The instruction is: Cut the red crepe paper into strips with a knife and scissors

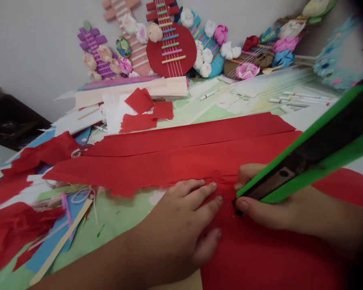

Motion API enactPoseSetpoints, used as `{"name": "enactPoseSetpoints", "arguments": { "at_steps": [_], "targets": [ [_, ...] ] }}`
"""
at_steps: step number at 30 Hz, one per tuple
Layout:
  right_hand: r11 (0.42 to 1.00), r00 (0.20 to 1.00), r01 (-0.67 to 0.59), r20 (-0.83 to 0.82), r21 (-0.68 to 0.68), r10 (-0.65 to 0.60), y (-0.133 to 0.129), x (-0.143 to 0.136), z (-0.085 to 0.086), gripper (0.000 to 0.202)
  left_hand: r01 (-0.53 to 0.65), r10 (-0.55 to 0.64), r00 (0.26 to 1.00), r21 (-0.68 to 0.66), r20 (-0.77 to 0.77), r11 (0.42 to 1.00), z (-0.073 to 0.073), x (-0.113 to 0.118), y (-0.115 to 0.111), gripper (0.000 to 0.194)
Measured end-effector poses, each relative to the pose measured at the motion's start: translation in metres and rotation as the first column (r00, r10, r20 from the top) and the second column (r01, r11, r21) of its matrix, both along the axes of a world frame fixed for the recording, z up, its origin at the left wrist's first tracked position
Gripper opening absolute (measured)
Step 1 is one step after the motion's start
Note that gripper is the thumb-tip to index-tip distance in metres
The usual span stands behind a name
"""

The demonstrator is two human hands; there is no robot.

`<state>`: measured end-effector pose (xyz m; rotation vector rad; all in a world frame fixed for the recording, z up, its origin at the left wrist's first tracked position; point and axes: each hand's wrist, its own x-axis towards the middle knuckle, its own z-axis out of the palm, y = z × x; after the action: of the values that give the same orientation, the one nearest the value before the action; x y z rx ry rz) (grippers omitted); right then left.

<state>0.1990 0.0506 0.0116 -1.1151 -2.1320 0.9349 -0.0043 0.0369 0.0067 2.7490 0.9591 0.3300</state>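
Red paper (181,157) with a ragged left edge lies across the table, and more red paper (260,249) spreads toward me. My left hand (187,221) rests on it, palm down, fingers spread, holding nothing. To its right, my right hand (278,213) grips a green and black stapler-like tool (290,173) near its front end. The tool slants up to the right, its tip against the red paper between my thumb and fingers. Exactly what lies under the tip is hidden.
Paper-flowered instrument models, one with a round red body (187,44), lean on the wall. Crumpled red scraps (12,229), blue strips and a beige strip (60,241) lie left. White sticks (302,100) lie at the back right. Red pieces (139,100) sit behind the long sheet.
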Motion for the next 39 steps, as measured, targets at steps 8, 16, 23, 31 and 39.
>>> {"name": "enactPoseSetpoints", "arguments": {
  "at_steps": [8,16,23,31,39],
  "targets": [
    [0.995,0.997,-0.079,0.004,0.059,0.079,0.000,0.000,-0.003,0.022,0.000,0.000,1.000,-0.010,-0.001,1.000,-0.002,0.000,0.000,0.041],
    [0.975,0.986,-0.126,0.128,0.182,0.103,0.000,-0.002,-0.001,0.016,0.006,-0.006,1.000,-0.010,0.000,1.000,-0.002,-0.001,0.001,0.041],
    [0.945,0.981,-0.081,0.193,0.318,0.019,-0.004,-0.003,-0.005,0.017,0.002,-0.003,1.000,-0.026,-0.015,1.000,-0.001,0.001,0.001,0.042],
    [0.940,0.966,-0.103,0.260,0.327,0.015,-0.004,-0.003,-0.007,0.015,0.010,-0.010,1.000,-0.007,-0.026,1.000,-0.001,0.001,0.001,0.041],
    [0.941,0.961,-0.109,0.277,0.320,0.017,-0.004,0.000,-0.010,0.013,0.002,-0.002,0.999,-0.011,-0.045,1.000,-0.001,0.000,0.000,0.042]
  ]
}}
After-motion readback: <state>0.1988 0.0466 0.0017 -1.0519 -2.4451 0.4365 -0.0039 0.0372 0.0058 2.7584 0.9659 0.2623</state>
